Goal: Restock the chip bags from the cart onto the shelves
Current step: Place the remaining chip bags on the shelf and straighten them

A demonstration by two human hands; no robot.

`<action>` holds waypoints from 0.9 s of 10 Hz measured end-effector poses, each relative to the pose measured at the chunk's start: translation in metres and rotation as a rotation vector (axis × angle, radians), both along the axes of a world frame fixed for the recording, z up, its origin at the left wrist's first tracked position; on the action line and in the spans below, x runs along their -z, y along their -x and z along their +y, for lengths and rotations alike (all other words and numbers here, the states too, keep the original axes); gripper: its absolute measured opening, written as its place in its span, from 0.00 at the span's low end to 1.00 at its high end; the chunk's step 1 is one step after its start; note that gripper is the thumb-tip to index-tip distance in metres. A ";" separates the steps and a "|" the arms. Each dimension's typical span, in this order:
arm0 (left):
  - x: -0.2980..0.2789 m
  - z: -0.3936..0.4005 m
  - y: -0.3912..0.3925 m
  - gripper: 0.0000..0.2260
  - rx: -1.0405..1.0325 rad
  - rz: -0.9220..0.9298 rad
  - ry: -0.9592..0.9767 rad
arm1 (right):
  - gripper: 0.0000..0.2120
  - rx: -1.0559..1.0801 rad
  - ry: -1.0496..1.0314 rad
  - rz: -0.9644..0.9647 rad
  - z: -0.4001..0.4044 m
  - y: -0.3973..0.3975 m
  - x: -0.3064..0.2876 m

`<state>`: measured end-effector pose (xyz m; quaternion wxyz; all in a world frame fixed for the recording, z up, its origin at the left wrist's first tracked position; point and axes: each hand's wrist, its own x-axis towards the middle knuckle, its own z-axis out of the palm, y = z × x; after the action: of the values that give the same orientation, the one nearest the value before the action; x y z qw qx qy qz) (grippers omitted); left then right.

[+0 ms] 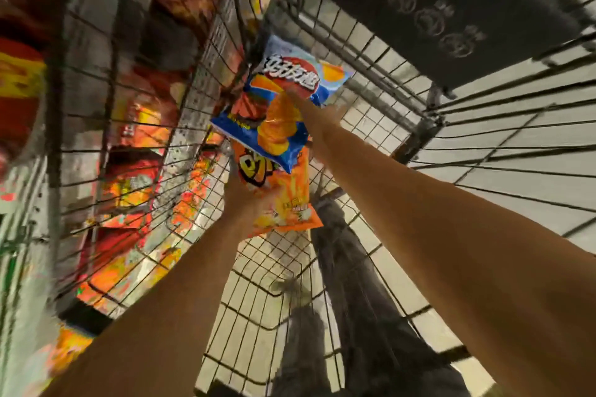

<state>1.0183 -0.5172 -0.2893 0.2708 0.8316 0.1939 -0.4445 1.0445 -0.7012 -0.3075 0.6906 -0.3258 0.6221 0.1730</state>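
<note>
Head view, wide-angle, heavy motion blur. Wire cart (371,51) filling centre and right of frame, seen from above, both bare arms reaching down into it.

Left hand (245,200) at centre frame, gripping orange chip bag (283,200) at its left edge; fingers mostly hidden behind the bag, thumb side wrapped on the packet. Right hand (309,106) just above centre, fingers curled on blue chip bag (274,106), pinching it near the middle of its right edge; fingertips blurred, exact finger placement not readable.

Blue chip bag at upper centre, tilted, top end toward top of frame, red logo patch and orange chip print on front. Orange chip bag directly below it in frame, its upper end tucked under the blue bag's lower end, the two overlapping and touching. Both bags inside the cart basket, held above the wire floor; contact with the wire not clear.

Dark fold-down panel (445,9) with round embossed marks at upper right of frame. Shelves (142,125) with red, orange and yellow snack packets down the left side, seen through the cart's wire wall, too blurred to read. Pale tiled floor (483,164) visible through the mesh on the right. Dark trouser legs (354,300) at lower centre, seen through the basket.
</note>
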 end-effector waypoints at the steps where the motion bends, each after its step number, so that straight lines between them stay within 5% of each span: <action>1: 0.008 0.003 0.005 0.31 -0.055 0.011 -0.012 | 0.20 0.065 0.040 -0.036 0.005 -0.003 0.009; 2: 0.011 0.004 0.017 0.12 -0.078 0.011 -0.023 | 0.11 0.111 -0.015 -0.065 0.002 -0.004 0.002; 5: -0.069 0.030 0.043 0.13 -0.383 -0.200 0.053 | 0.06 -0.056 -0.023 -0.316 -0.014 0.025 -0.096; 7: -0.170 0.058 0.078 0.04 -0.523 -0.478 0.276 | 0.06 -0.206 -0.046 -0.642 -0.003 0.092 -0.234; 9: -0.324 0.113 0.192 0.05 -0.538 -0.907 0.526 | 0.09 -0.504 0.015 -1.107 0.003 0.221 -0.380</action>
<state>0.8263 -0.4040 0.0350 0.6270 0.7651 0.1463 0.0067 0.8239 -0.6985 0.0724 0.8471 -0.5094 0.0757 0.1316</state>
